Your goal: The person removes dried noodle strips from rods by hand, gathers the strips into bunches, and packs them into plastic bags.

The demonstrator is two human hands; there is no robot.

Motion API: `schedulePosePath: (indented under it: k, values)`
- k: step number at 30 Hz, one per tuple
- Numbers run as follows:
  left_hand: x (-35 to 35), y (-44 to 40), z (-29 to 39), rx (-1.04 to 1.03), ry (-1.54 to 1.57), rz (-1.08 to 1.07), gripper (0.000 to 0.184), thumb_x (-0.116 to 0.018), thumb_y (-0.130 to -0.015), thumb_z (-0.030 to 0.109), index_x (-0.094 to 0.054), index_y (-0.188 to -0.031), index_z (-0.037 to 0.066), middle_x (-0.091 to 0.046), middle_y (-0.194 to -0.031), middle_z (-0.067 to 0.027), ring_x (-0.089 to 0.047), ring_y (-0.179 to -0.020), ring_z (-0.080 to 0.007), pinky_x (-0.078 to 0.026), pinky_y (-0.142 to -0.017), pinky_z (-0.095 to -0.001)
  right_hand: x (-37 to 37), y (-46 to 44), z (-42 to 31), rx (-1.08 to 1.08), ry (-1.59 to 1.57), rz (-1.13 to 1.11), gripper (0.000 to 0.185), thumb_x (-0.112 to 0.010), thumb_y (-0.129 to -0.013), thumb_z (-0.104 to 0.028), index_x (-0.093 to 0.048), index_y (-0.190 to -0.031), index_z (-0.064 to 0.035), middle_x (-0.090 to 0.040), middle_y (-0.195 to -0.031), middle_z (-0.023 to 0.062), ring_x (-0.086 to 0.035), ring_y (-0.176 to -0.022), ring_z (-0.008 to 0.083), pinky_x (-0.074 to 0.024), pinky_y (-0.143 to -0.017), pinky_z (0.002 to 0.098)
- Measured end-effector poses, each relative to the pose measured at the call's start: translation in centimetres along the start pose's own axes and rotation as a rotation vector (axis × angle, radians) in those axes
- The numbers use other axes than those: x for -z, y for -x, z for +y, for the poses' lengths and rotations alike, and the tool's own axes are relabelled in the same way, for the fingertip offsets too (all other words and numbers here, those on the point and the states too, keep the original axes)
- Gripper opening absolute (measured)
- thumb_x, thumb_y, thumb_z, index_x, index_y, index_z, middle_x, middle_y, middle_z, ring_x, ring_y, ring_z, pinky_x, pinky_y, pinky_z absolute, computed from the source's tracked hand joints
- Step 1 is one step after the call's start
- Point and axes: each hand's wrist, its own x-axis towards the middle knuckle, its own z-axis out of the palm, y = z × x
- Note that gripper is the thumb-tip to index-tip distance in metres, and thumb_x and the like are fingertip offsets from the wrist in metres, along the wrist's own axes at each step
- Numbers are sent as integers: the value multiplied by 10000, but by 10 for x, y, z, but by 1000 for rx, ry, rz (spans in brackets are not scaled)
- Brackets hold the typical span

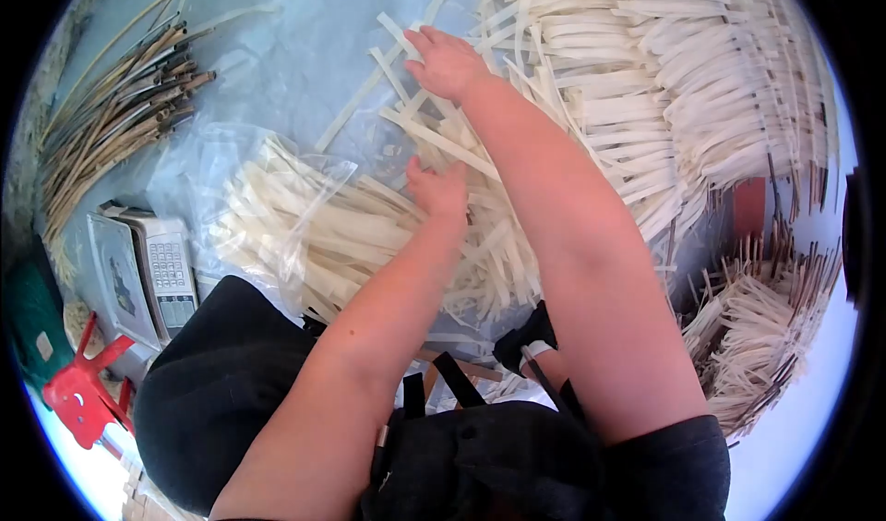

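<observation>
Pale, flat strips (498,253), ribbon-like and matte, lie in a loose tangle across a bluish plastic sheet (286,69) as I look down through the head camera. The right hand (448,64) reaches farthest, fingers spread and relaxed over the scattered ends. The left hand (440,189) is bent partway at the pile, thumb apart from the fingers; I cannot tell whether it grips a strip. Beside it, more strips fill a clear, crinkled bag (340,172). Dense, overlapping rows (637,69) of the same material spread to the upper right. At far left I see brown, slender sticks (129,106) bundled above a boxy scale (166,258) with a keypad, and a glossy red stool (78,396) (shaped like an animal's head).
</observation>
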Motion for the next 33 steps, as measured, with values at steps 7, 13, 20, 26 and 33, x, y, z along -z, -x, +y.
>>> schedulePosePath:
  k: [7,13,20,26,33]
  values:
    - [-8,2,-8,-157,-78,64,767,-745,-703,261,-391,-1357,74,-435,-1243,-204,-466,-1133,-382,-379,-998,-444,59,-25,-14,-132,93,-1330,452,-496,-901,-405,-592,-1225,-105,-657,-1139,90,-611,-1081,266,-471,-905,424]
    - [-15,6,-10,-155,-138,78,726,-734,-708,230,-415,-1345,92,-436,-1193,-195,-464,-1093,-373,-365,-993,-443,-6,-12,-37,-68,-94,-321,470,-562,-866,-269,-493,-1295,-90,-663,-973,120,-623,-990,294,-499,-857,425]
    - [-11,4,-26,-229,72,-65,706,-663,-749,106,-378,-1394,98,-388,-1294,-184,-444,-1195,-362,-358,-1033,-426,25,38,-28,-185,-233,-909,382,-585,-833,-136,-520,-1203,-64,-653,-935,183,-626,-933,353,-489,-834,444]
    - [-8,9,-18,-195,-14,-40,734,-641,-749,70,-356,-1424,121,-376,-1299,-173,-486,-1162,-335,-401,-1007,-410,37,10,27,-405,-159,-153,528,-613,-829,-343,-529,-1240,-23,-640,-1094,201,-624,-982,355,-472,-878,431]
    - [-9,-2,-28,-231,-57,-107,735,-648,-768,114,-327,-1430,129,-401,-1255,-161,-499,-1136,-334,-400,-997,-421,28,-6,25,-559,107,-622,894,-635,-679,-688,-529,-1204,29,-652,-1099,167,-625,-1029,308,-440,-894,475]
